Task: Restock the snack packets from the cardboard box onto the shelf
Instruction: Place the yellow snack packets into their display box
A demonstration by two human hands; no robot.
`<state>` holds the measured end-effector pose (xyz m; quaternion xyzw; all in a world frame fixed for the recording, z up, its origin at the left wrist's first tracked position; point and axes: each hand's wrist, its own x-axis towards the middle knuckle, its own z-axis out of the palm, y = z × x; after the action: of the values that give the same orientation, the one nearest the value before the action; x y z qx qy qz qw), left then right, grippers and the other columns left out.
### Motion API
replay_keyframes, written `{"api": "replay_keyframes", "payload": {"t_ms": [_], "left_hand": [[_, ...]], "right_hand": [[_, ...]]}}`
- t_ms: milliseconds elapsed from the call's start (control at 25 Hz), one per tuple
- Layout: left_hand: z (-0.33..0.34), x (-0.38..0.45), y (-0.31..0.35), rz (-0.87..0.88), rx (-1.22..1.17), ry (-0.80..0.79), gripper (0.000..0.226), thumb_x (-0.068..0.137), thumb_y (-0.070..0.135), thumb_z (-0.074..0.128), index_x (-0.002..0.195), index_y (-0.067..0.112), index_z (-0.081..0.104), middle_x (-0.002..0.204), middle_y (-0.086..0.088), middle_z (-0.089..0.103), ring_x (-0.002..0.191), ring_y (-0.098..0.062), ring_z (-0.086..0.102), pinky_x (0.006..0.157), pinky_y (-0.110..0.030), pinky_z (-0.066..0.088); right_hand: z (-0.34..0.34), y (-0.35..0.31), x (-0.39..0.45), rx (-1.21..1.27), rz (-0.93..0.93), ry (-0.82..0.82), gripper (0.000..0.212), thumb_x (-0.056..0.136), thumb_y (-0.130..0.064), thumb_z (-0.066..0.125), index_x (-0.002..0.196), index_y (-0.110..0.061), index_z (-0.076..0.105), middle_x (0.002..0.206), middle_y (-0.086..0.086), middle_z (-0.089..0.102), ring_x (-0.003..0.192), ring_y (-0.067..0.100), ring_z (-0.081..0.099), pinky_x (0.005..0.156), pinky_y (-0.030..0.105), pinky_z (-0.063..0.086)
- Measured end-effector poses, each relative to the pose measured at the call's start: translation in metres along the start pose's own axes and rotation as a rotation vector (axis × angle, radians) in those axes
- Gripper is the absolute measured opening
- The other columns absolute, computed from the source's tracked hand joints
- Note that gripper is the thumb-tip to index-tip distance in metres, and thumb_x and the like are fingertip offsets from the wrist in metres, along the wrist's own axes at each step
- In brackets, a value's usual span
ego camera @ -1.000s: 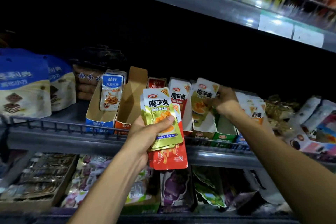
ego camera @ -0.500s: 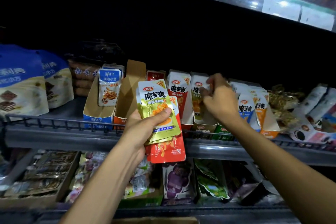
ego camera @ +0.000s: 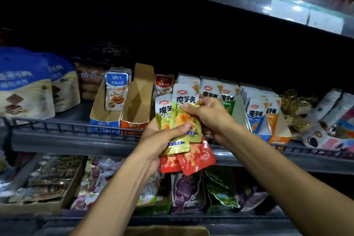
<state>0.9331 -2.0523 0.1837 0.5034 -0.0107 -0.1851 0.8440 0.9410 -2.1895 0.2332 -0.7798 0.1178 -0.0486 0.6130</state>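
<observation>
Hands, left (ego camera: 162, 136) and right (ego camera: 208, 115), grip packets (ego camera: 183, 120) before shelf (ego camera: 67, 140) (dim aisle).

Left hand (ego camera: 162, 136) gripping a fanned stack of snack packets (ego camera: 179, 132), gold-green ones over red. Right hand (ego camera: 208, 115) pinching the top edge of the front packet. Behind, on the wire-fronted shelf (ego camera: 57, 136), open display cartons (ego camera: 138, 99), one seemingly empty.

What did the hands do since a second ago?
The right hand left the shelf, came back to the stack and now pinches its top packet. The left hand still grips the stack. The shelf boxes stayed put.
</observation>
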Motion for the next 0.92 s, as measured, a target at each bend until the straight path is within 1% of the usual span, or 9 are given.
{"api": "replay_keyframes", "payload": {"t_ms": [120,240,360,440,520,600,760,840,920], "left_hand": [[-0.002,0.002,0.002,0.01,0.021,-0.044,0.057,0.059,0.006,0.085,0.112,0.013,0.065,0.094,-0.009,0.077,0.078,-0.026,0.075,0.061,-0.032,0.058],[-0.002,0.004,0.002,0.006,0.047,-0.045,0.058,0.062,0.001,0.085,0.113,0.013,0.062,0.096,-0.009,0.077,0.082,-0.028,0.075,0.068,-0.035,0.058],[-0.003,0.007,0.001,-0.01,0.015,0.0,0.054,0.066,-0.003,0.083,0.114,0.012,0.062,0.095,-0.011,0.077,0.08,-0.028,0.075,0.065,-0.036,0.059],[-0.004,0.009,0.002,-0.012,-0.024,0.046,0.053,0.068,-0.004,0.082,0.114,0.011,0.063,0.095,-0.011,0.077,0.077,-0.027,0.075,0.063,-0.036,0.06],[-0.006,0.011,0.003,-0.012,-0.058,0.075,0.053,0.068,-0.004,0.082,0.115,0.013,0.063,0.092,-0.011,0.077,0.074,-0.026,0.075,0.059,-0.036,0.061],[-0.007,0.012,0.005,-0.008,-0.075,0.08,0.051,0.069,-0.003,0.083,0.112,0.015,0.062,0.087,-0.009,0.078,0.07,-0.025,0.075,0.056,-0.036,0.06],[-0.004,0.01,0.005,0.0,-0.059,0.075,0.048,0.068,-0.002,0.082,0.107,0.017,0.063,0.086,-0.008,0.078,0.071,-0.026,0.075,0.06,-0.037,0.061],[-0.004,0.01,0.003,0.004,-0.049,0.07,0.046,0.069,-0.003,0.082,0.105,0.017,0.064,0.086,-0.007,0.078,0.071,-0.025,0.075,0.059,-0.037,0.061],[-0.004,0.01,0.003,0.006,-0.044,0.067,0.046,0.069,-0.004,0.081,0.105,0.017,0.063,0.084,-0.006,0.078,0.069,-0.024,0.075,0.055,-0.035,0.06]], "right_hand": [[-0.001,0.004,0.007,0.255,0.053,0.155,0.035,0.089,-0.021,0.069,0.11,-0.005,0.046,0.094,0.015,0.07,0.071,0.024,0.071,0.055,0.033,0.057],[-0.001,0.008,0.014,0.484,0.143,0.267,0.022,0.093,-0.017,0.063,0.098,-0.013,0.041,0.086,0.014,0.067,0.061,0.024,0.069,0.053,0.039,0.058],[-0.027,0.011,0.035,0.404,0.017,0.418,0.013,0.094,-0.017,0.06,0.102,-0.016,0.049,0.104,0.014,0.068,0.09,0.028,0.069,0.08,0.05,0.057],[-0.051,0.006,0.044,0.349,-0.102,0.509,0.014,0.094,-0.008,0.053,0.099,-0.02,0.049,0.103,0.012,0.066,0.09,0.024,0.066,0.077,0.035,0.059],[-0.07,0.001,0.05,0.223,-0.189,0.56,0.021,0.093,-0.001,0.052,0.093,-0.021,0.047,0.086,0.001,0.058,0.076,0.014,0.057,0.052,0.013,0.049],[-0.078,-0.001,0.054,0.084,-0.269,0.512,0.027,0.092,0.006,0.053,0.086,-0.02,0.046,0.081,-0.003,0.052,0.075,0.011,0.052,0.047,0.008,0.044],[-0.076,0.022,0.068,-0.18,-0.304,0.364,0.032,0.086,0.006,0.061,0.075,-0.02,0.045,0.083,0.0,0.055,0.082,0.014,0.057,0.061,0.02,0.051],[-0.075,0.038,0.076,-0.546,-0.372,0.422,0.031,0.083,-0.006,0.071,0.073,-0.023,0.047,0.083,0.001,0.057,0.084,0.019,0.059,0.069,0.033,0.052],[-0.073,0.047,0.081,-0.893,-0.404,0.543,0.025,0.08,-0.022,0.076,0.08,-0.021,0.05,0.088,0.002,0.056,0.082,0.022,0.056,0.069,0.034,0.046]]}}
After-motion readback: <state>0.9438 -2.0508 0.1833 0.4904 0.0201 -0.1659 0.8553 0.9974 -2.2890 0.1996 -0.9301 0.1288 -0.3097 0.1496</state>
